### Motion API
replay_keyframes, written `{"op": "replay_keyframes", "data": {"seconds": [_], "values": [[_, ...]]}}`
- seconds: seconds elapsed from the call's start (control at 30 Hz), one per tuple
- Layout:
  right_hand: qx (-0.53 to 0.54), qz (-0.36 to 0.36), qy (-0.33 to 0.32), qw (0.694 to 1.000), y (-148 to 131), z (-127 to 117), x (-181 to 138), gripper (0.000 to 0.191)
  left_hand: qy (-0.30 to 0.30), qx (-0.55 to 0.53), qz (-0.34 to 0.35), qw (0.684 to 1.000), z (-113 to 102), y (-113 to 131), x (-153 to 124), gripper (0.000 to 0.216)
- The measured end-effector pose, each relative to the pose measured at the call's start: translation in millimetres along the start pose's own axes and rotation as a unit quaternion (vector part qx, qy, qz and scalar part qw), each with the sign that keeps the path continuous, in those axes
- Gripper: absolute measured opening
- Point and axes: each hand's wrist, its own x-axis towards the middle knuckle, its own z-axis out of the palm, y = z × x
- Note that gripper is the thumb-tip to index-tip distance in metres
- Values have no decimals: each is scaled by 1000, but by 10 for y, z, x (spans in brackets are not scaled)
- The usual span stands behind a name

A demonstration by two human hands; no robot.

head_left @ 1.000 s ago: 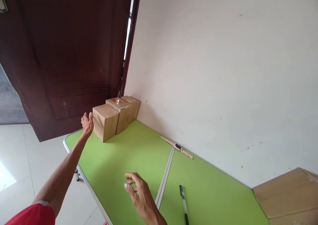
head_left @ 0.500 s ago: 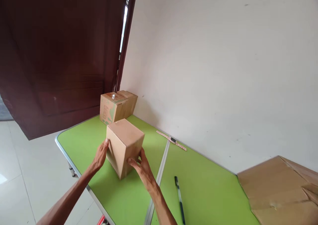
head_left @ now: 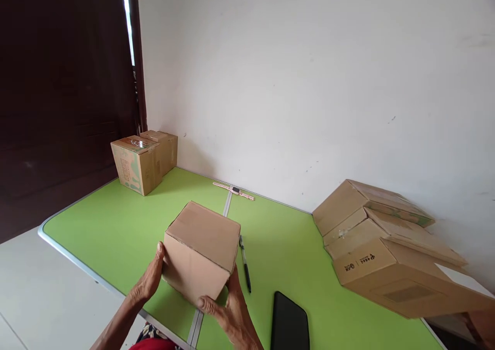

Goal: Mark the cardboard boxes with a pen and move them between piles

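Note:
A plain brown cardboard box [head_left: 201,244] is held between my two hands over the green table, a little tilted. My left hand [head_left: 150,277] presses flat along its left side, thumb upward near the top corner. On the near right corner, my right hand [head_left: 228,309] has its thumb on the front face and its fingers round the right side, partly hidden by the box. Just right of the box lies a pen [head_left: 245,265]. A black smartphone [head_left: 290,321] rests closer to me, right of my right hand.
Two cardboard boxes [head_left: 133,167] stand at the table's far left corner. Several more boxes [head_left: 363,257] sit along the right side by the wall. A pink-strapped watch [head_left: 235,190] lies at the back edge of the green table [head_left: 96,221]. A dark door [head_left: 58,82] is at left.
My view has swung right, bringing the phone and more boxes into sight. Both hands have carried the box rightward across the table, nearer the pen, and turned it.

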Motion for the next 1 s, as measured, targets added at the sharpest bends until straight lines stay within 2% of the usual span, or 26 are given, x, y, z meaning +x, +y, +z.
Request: {"op": "replay_keyframes", "data": {"seconds": [0.07, 0.13, 0.27, 0.37, 0.53, 0.63, 0.73, 0.83, 0.9, 1.0], "values": [[2, -12, 13, 1000, -53, -4, 17, 134, -18, 8, -17, 1000, 29, -22, -52, 157], [1, -11, 27, 1000, -54, -53, 8, 127, -40, 13, -16, 999, 78, -13, -139, 150], [10, 2, 43, 999, 15, -159, -88, 119, -97, 1, 59, 994, 207, 107, -333, 118], [26, 21, 74, 997, 12, -204, -200, 117, -131, -10, 112, 985, 273, 270, -448, 112], [29, 87, 107, 990, -46, -318, -360, 118, -95, 3, 161, 982, 272, 590, -554, 96], [83, 81, 113, 987, 38, -400, -396, 114, -100, 41, 188, 976, 248, 709, -590, 79], [142, 76, 132, 978, 219, -467, -401, 97, -91, 48, 196, 975, 251, 689, -632, 73], [145, 82, 144, 975, 360, -532, -394, 85, -84, 41, 189, 978, 266, 568, -659, 76], [138, 74, 135, 978, 357, -570, -391, 81, -89, 46, 178, 979, 271, 503, -664, 77], [151, 64, 117, 979, 203, -598, -399, 82, -113, 50, 170, 978, 268, 502, -667, 73]]}}
